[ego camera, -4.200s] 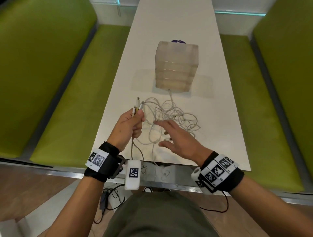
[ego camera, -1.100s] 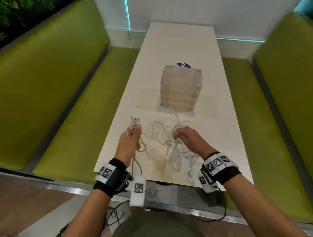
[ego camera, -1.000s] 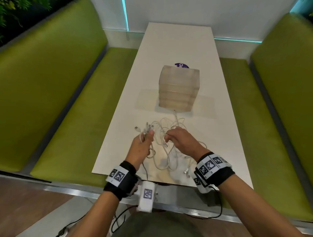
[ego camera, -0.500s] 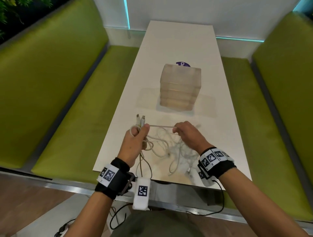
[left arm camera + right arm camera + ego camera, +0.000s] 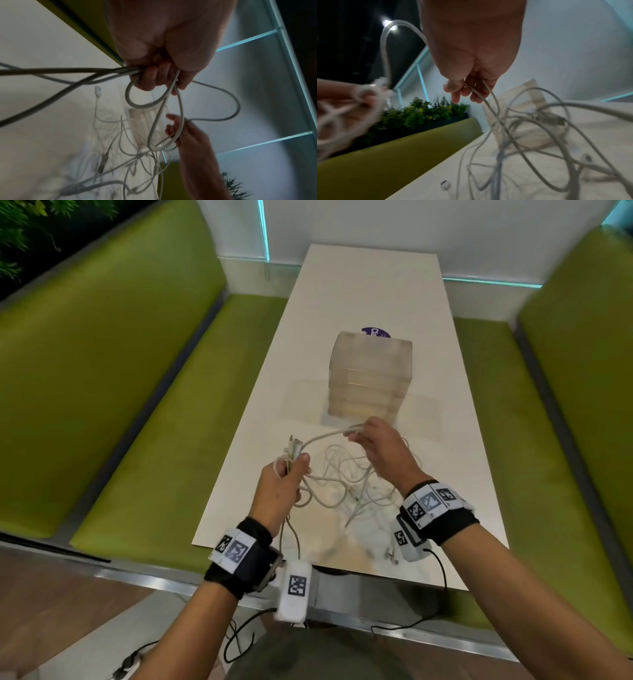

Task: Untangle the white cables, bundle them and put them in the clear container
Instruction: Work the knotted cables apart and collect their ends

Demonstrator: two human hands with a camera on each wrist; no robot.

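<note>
Cables [image 5: 346, 474] tangled near me: my left hand [image 5: 279, 491] grips several ends, my right hand [image 5: 382, 455] pinches one strand.

A long, narrow white bench [image 5: 373, 285] runs away from the person between two green upholstered seats [image 5: 164, 419]. Near its middle stands the clear container [image 5: 370, 378], a ribbed translucent box, with a thin clear sheet [image 5: 305, 402] lying flat under and around its base. Just behind the container a round purple sticker [image 5: 375, 332] shows on the surface. On the near end lies a loose tangle of white cables [image 5: 356, 491], some strands lifted off the top, with a few plug ends [image 5: 390, 554] resting near the front edge.
</note>
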